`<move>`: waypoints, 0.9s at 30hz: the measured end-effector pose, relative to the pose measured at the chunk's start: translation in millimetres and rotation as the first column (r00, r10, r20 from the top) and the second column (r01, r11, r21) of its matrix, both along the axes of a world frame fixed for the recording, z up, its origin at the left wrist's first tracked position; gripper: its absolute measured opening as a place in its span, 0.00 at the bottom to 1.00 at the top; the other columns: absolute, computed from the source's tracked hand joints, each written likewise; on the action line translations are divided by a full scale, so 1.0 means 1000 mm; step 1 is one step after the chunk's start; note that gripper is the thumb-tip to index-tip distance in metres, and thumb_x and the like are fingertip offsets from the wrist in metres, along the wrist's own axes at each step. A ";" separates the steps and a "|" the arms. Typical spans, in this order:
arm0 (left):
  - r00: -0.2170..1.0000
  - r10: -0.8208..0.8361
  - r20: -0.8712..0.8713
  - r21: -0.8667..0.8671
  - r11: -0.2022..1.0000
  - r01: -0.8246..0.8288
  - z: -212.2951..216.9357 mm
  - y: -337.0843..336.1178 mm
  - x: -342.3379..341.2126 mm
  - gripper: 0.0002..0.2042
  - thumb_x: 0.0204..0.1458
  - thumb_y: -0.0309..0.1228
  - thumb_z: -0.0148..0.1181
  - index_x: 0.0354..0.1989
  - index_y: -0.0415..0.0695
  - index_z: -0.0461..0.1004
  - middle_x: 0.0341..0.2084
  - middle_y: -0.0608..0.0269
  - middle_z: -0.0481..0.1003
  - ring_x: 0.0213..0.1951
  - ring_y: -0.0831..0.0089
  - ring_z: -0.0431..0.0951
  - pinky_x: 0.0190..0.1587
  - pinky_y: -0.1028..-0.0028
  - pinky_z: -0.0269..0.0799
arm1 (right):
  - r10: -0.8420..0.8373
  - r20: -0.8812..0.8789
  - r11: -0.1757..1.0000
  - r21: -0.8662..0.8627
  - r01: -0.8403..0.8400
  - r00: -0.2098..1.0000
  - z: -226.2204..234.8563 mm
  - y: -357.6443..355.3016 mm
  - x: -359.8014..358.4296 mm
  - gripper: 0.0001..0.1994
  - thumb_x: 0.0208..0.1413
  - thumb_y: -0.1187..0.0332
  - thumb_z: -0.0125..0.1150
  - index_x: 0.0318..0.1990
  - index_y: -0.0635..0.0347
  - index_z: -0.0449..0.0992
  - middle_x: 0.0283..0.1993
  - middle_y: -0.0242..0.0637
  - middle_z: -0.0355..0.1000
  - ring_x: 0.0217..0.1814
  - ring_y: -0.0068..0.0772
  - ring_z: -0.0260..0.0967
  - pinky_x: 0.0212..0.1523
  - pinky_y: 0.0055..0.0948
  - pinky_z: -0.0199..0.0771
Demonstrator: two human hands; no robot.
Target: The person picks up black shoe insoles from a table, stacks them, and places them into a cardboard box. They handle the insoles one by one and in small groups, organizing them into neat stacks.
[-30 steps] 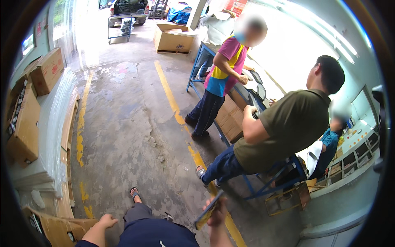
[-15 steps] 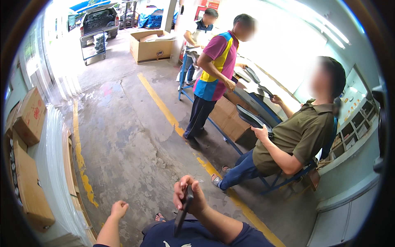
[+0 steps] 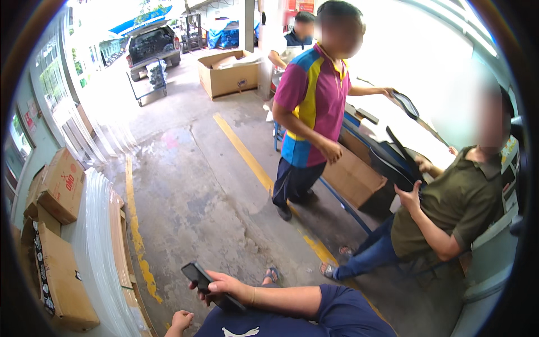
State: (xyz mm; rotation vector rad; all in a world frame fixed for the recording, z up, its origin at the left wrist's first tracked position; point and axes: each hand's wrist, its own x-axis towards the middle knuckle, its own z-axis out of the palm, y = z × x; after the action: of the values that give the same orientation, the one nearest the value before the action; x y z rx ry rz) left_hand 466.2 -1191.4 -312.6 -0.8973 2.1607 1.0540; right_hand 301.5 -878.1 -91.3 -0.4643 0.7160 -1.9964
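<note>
**Dark panel held low, across the body**

Nearest, at the lower edge: right hand wrapped around a flat dark panel, fingers closed over its middle, one end tilted up toward the floor beyond. Left hand below and beside it, fingers curled, touching nothing visible; fully closed or not, cannot tell. Judged as mid-carry, panel still in grip. Probably calls next for a firmer two-handed hold before any handover. To the left, cardboard boxes and clear plastic sheeting. Further out, a seated person handling a similar dark panel, a standing person at the counter, then a large open carton.
</note>
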 end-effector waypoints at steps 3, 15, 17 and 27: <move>0.998 0.003 -0.058 -0.015 1.000 -0.004 0.005 0.012 -0.058 0.13 0.56 0.34 0.66 0.42 0.36 0.82 0.28 0.59 0.82 0.28 0.70 0.83 0.34 0.69 0.79 | 0.126 -0.020 0.988 -0.092 -0.127 0.992 0.008 0.014 -0.049 0.33 0.67 0.52 0.54 0.74 0.57 0.56 0.64 0.38 0.67 0.53 0.32 0.71 0.50 0.34 0.78; 0.790 -0.606 -0.094 -0.046 0.795 0.605 0.005 0.061 -0.266 0.18 0.54 0.41 0.67 0.44 0.38 0.83 0.32 0.54 0.85 0.34 0.65 0.86 0.42 0.69 0.79 | -0.638 0.278 0.741 -0.033 0.671 0.718 -0.035 0.171 -0.139 0.31 0.69 0.54 0.41 0.73 0.63 0.55 0.70 0.52 0.63 0.64 0.54 0.70 0.59 0.52 0.76; 0.672 -0.735 -0.088 -0.067 0.678 0.732 -0.002 0.051 -0.306 0.19 0.53 0.42 0.67 0.43 0.38 0.83 0.31 0.53 0.84 0.33 0.64 0.85 0.41 0.68 0.79 | -0.721 0.272 0.661 -0.010 0.751 0.638 -0.036 0.184 -0.118 0.33 0.66 0.53 0.46 0.73 0.63 0.55 0.70 0.53 0.63 0.63 0.55 0.70 0.58 0.51 0.77; 0.420 -0.705 -0.571 0.385 0.222 0.896 0.087 0.245 -0.517 0.20 0.68 0.45 0.52 0.46 0.39 0.79 0.33 0.61 0.82 0.32 0.75 0.80 0.36 0.73 0.77 | -0.908 0.284 -0.279 0.134 0.951 -0.307 -0.036 0.039 0.026 0.38 0.66 0.41 0.45 0.74 0.59 0.55 0.73 0.54 0.59 0.69 0.65 0.63 0.63 0.68 0.69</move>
State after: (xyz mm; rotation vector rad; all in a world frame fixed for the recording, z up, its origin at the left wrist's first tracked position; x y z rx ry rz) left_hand -50.4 -946.0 -225.4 0.7852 1.7474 1.1986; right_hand 327.4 -839.5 -127.6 0.8228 0.7975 -3.6803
